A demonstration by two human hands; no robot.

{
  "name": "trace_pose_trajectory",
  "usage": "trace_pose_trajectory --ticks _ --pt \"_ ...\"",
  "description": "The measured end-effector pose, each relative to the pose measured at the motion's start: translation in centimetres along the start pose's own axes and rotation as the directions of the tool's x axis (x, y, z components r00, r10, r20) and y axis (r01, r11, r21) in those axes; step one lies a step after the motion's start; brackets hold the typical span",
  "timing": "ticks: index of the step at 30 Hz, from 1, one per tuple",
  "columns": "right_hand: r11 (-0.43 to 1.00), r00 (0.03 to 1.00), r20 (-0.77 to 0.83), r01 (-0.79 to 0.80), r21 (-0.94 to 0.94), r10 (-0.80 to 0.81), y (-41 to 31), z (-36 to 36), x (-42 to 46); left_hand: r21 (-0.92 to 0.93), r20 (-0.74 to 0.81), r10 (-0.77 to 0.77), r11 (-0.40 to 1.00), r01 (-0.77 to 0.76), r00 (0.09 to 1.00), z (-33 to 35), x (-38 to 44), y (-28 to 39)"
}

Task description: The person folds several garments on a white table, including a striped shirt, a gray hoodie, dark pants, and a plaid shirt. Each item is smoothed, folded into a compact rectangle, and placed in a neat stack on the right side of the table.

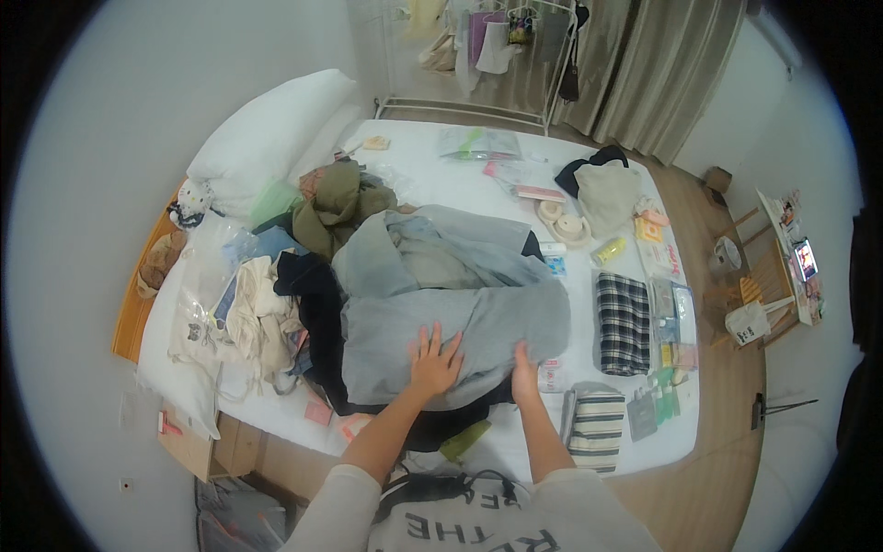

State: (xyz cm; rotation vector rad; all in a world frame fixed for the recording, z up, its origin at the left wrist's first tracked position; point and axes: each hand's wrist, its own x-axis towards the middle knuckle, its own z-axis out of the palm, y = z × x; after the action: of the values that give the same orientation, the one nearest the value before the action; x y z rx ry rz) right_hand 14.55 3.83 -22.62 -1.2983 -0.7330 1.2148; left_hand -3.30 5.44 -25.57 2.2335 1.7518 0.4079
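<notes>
A light grey garment [407, 324] lies spread over the bed in front of me, its far part bunched into loose folds. My left hand [436, 366] rests flat on it with the fingers apart. At the garment's near right edge is my right hand [524, 378], thumb on top and the other fingers hidden at or under the cloth; whether it pinches the edge I cannot tell. Black fabric [321, 331] shows beneath and to the left of the grey garment, and again along its near side.
Left lie a heap of cream clothing [259, 310], an olive garment [331, 214] and white pillows [269, 131]. To the right are a folded plaid cloth [623, 324], a folded striped cloth [597, 431], beige headphones [564, 224] and a yellow tube [608, 252]. Beyond the bed stands a clothes rack [469, 107].
</notes>
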Motion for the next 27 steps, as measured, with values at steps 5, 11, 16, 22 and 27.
trace_pose_trajectory --ticks 5,11,16,22,27 --pt "0.572 0.651 0.67 0.719 -0.395 -0.356 -2.6 9.1 -1.5 -0.981 0.069 -0.123 0.174 0.09 0.99 -2.3 -0.7 -1.8" --pt "0.072 0.551 0.834 0.832 -0.551 0.014 1.0 14.5 -3.3 -0.63 0.527 -0.414 -0.777 0.014 0.742 -7.2 -7.5 -8.0" --pt "0.036 0.467 0.882 0.884 -0.465 -0.062 3.5 15.0 -4.6 -0.887 -0.345 -0.799 0.45 0.108 0.493 -7.4 -8.6 -12.7" --pt "-0.056 0.581 0.814 0.813 -0.579 0.015 4.6 15.8 -7.9 -0.014 -0.445 0.06 0.997 -0.074 0.894 -13.1 -1.5 -6.5" --pt "0.404 0.485 0.852 0.832 -0.381 -0.197 1.3 14.4 -9.1 -0.038 -0.226 -0.192 0.981 0.188 0.955 -7.5 0.2 -10.8"
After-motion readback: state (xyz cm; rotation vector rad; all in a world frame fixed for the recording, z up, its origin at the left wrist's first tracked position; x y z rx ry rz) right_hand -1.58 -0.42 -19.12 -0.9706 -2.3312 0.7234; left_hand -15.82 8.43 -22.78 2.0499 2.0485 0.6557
